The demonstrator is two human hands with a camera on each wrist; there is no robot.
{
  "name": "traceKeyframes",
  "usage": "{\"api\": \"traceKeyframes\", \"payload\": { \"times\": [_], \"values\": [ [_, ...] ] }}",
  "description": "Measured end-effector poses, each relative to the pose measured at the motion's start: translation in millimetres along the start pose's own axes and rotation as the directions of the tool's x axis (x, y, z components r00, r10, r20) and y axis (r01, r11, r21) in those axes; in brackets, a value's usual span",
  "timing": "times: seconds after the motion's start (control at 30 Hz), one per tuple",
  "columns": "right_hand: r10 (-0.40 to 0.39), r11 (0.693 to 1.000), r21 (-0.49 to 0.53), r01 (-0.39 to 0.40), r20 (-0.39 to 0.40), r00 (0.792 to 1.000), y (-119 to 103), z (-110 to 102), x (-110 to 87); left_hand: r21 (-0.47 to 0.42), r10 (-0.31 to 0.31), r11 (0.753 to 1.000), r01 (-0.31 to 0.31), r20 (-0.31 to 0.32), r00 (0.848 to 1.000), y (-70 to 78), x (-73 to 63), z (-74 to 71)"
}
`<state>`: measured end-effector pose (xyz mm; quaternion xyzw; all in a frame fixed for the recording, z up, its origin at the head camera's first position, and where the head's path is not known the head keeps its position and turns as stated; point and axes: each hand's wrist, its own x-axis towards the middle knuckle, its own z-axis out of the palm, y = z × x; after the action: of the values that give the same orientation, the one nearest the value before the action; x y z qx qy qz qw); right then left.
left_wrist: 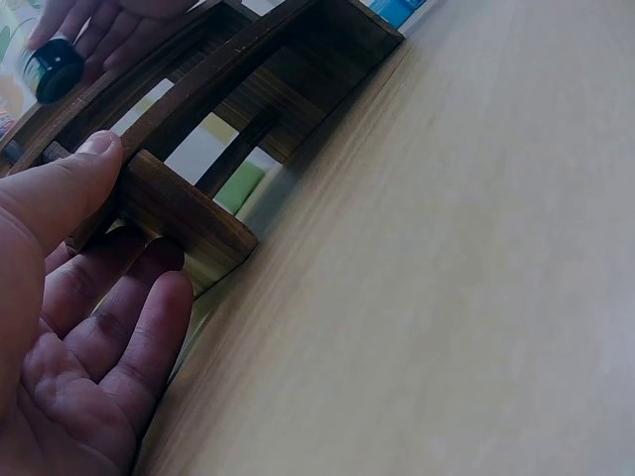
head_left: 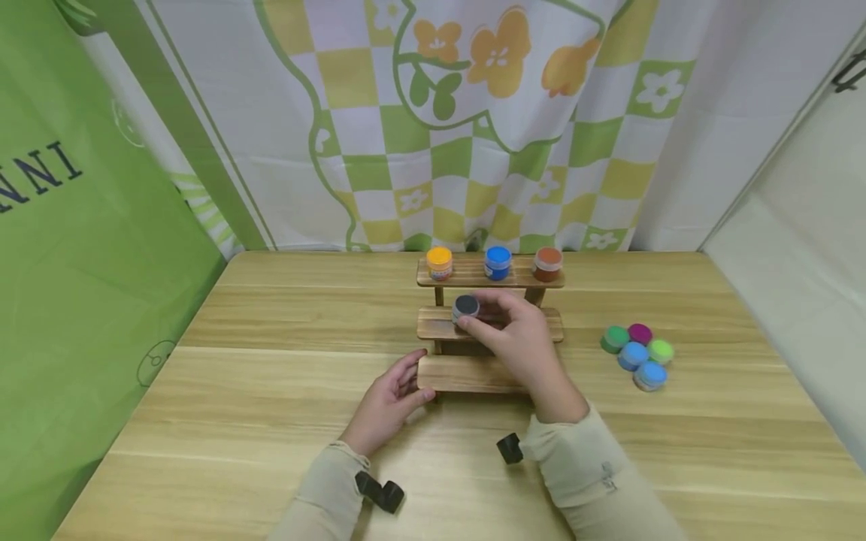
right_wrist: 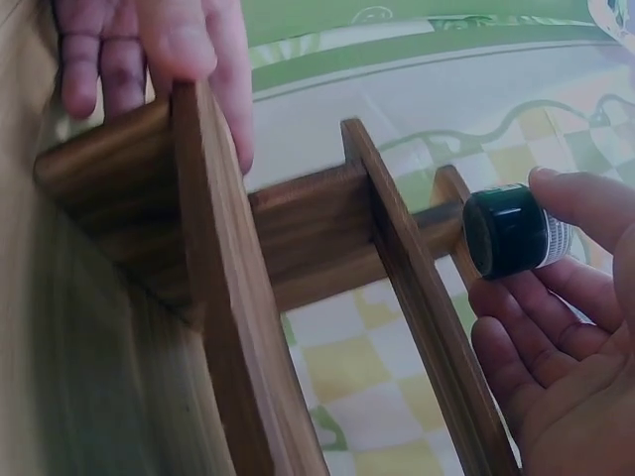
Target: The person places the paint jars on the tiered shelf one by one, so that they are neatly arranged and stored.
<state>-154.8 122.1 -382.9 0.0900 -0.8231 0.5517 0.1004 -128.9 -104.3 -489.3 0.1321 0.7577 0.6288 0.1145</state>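
A small dark paint jar (head_left: 465, 307) is pinched between the thumb and fingers of my right hand (head_left: 517, 338), at the left part of the middle shelf of a three-tier wooden display stand (head_left: 473, 373). In the right wrist view the dark jar (right_wrist: 506, 230) is tilted, overlapping the end of a shelf. My left hand (head_left: 387, 406) grips the left end of the lowest shelf. In the left wrist view its thumb (left_wrist: 74, 183) lies along the shelf's edge, with the other fingers on the far side and below.
Along the top shelf stand an orange jar (head_left: 440, 263), a blue jar (head_left: 498, 263) and a brown jar (head_left: 548, 264). Right of the stand, several jars cluster on the table (head_left: 271, 376), among them a green jar (head_left: 615, 339) and a purple jar (head_left: 639, 333). A patterned curtain (head_left: 460, 150) hangs behind.
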Motion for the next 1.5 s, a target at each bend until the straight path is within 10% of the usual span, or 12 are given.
{"api": "traceKeyframes", "payload": {
  "times": [0.6, 1.1, 1.5],
  "values": [
    [-0.014, 1.0, 0.009, 0.013, 0.06, 0.998, -6, 22, 6.8, 0.0, 0.005, 1.0, -0.005, -0.002, 1.0, -1.0, 0.7, 0.1],
    [-0.176, 0.943, -0.281, 0.181, 0.043, 0.983, 1, 30, 4.3, 0.01, -0.005, 1.0, 0.005, -0.006, 1.0, 1.2, -0.1, -0.1],
    [-0.174, 0.941, -0.29, 0.175, 0.032, 0.984, 1, 29, 2.7, 0.001, -0.006, 1.0, 0.006, -0.006, 1.0, 1.4, 0.8, 0.2]
  ]
}}
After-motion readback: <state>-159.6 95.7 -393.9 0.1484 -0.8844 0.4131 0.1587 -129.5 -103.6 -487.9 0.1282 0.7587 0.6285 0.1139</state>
